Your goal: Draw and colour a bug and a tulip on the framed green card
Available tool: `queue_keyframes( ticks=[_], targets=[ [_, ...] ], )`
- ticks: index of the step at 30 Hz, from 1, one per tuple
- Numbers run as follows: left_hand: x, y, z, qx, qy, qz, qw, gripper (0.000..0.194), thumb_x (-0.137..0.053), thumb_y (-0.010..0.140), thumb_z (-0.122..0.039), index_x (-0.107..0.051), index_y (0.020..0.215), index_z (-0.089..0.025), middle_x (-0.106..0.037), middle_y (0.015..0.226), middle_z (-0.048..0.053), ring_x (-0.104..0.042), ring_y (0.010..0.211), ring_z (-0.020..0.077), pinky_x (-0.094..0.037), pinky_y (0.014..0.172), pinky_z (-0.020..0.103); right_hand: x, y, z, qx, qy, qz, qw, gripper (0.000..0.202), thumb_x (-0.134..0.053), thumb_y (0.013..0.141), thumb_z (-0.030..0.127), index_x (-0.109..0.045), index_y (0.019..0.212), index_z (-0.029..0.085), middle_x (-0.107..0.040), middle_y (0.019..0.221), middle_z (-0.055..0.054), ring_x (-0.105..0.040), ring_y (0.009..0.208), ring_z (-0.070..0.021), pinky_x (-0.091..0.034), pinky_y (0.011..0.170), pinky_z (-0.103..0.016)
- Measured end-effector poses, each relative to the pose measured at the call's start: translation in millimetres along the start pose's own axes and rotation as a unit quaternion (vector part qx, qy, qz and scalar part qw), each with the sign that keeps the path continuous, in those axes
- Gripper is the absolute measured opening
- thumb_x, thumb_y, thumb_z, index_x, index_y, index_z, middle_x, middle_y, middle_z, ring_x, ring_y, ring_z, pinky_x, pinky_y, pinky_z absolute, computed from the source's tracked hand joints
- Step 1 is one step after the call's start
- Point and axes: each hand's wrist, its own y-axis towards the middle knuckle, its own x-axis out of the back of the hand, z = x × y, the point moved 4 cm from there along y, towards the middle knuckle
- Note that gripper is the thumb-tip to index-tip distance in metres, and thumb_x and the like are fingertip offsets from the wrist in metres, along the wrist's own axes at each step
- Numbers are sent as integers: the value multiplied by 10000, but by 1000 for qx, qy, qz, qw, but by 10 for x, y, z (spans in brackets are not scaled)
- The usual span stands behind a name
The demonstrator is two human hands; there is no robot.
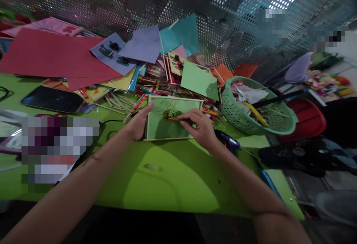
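Observation:
A green card with a pale stick frame lies on the table in front of me. It bears a drawn figure with round eyes, and a yellow-brown piece with dark marks sits below the eyes. My left hand grips the card's left edge, thumb on top. Over the right half of the card, my right hand is closed in a pinch beside the yellow-brown piece. A thin brownish bit shows at its fingertips, too small to name. Just right of that hand lies a dark blue glue gun.
A green basket holding tools stands at right, before a red basin. Loose sticks and coloured sheets cover the back. A phone lies left. A small translucent piece lies near the front.

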Motion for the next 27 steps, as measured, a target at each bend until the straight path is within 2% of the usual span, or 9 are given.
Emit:
queue_keyframes(
  ticks=[11, 21, 27],
  targets=[
    [20, 12, 15, 4, 18, 20, 1000, 602, -562, 903, -517, -604, 1376, -147, -762, 1145, 154, -738, 1026, 332, -554, 985, 474, -41, 34, 27, 21, -4, -2, 1000, 159, -603, 941, 204, -708, 1053, 247, -692, 938, -51, -636, 847, -184, -516, 718, -322],
    [-37, -27, -13, 6, 16, -3, 1000, 588, -565, 910, -482, -601, 1377, -125, -768, 1126, 154, -732, 1046, 327, -570, 963, 468, -2, -2, 9, 0, 0, -6, 1000, 158, -611, 934, 202, -716, 1047, 234, -668, 924, -49, -627, 816, -170, -499, 659, -287],
    [-13, -15, 5, 12, 9, 11, 1000, 598, -569, 905, -511, -600, 1375, -142, -749, 1178, 154, -727, 1058, 328, -542, 1003, 470, -6, -4, 10, 5, 0, 6, 1000, 152, -607, 927, 187, -717, 1024, 226, -679, 911, -51, -617, 799, -169, -494, 668, -291]
  ],
)
